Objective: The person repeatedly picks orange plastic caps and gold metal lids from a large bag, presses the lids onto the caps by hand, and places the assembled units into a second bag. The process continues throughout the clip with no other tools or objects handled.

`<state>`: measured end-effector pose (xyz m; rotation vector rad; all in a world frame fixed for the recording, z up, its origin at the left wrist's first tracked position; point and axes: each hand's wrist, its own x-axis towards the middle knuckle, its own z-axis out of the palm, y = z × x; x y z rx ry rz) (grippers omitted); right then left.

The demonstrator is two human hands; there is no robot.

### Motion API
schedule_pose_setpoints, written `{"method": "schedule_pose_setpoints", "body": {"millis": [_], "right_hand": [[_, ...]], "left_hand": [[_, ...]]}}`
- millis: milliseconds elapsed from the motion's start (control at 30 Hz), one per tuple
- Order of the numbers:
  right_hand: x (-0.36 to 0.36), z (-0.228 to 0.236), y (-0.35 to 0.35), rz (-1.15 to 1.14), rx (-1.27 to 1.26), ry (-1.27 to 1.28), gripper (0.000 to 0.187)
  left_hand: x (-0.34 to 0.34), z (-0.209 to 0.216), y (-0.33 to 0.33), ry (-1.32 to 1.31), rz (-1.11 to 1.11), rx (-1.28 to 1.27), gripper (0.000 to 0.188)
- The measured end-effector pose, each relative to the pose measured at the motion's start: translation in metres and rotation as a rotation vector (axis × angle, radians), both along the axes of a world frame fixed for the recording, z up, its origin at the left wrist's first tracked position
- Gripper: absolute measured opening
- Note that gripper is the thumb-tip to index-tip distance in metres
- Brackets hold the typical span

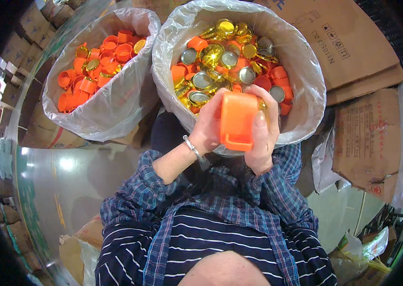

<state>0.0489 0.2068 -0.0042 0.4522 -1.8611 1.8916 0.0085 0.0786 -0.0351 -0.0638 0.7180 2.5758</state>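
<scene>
Both my hands hold an orange plastic cup [237, 117] with a small handle on its near side, above the front part of a lined container. My left hand [208, 123] is closed round its left end. My right hand [264, 133] grips the other end, thumb pressed along it, with a gold piece [262, 106] partly hidden under its fingers. Whether that gold piece is joined to the cup I cannot tell. Below lies a heap of orange cups [197, 44] and round gold and silver lids [229, 59], inside a clear plastic liner [308, 71].
On the left stands a second plastic-lined container [132, 102] of orange cups, a few gold pieces among them. Flattened cardboard [349, 43] lies at the far right, and a worn carton [368, 138] with loose plastic sits nearer. Stacked boxes [15, 57] line the far left beyond the grey floor [82, 181].
</scene>
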Motion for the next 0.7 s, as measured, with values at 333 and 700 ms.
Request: {"method": "schedule_pose_setpoints", "body": {"millis": [333,700], "right_hand": [[-0.028,-0.005,0.017,-0.053,-0.515,-0.37,0.044],[-0.016,-0.008,0.004,-0.154,0.164,-0.02,0.047]], "left_hand": [[0.042,0.017,0.016,0.847,0.345,-0.951,0.045],[0.033,0.016,0.01,0.399,0.396,-0.703,0.034]]}}
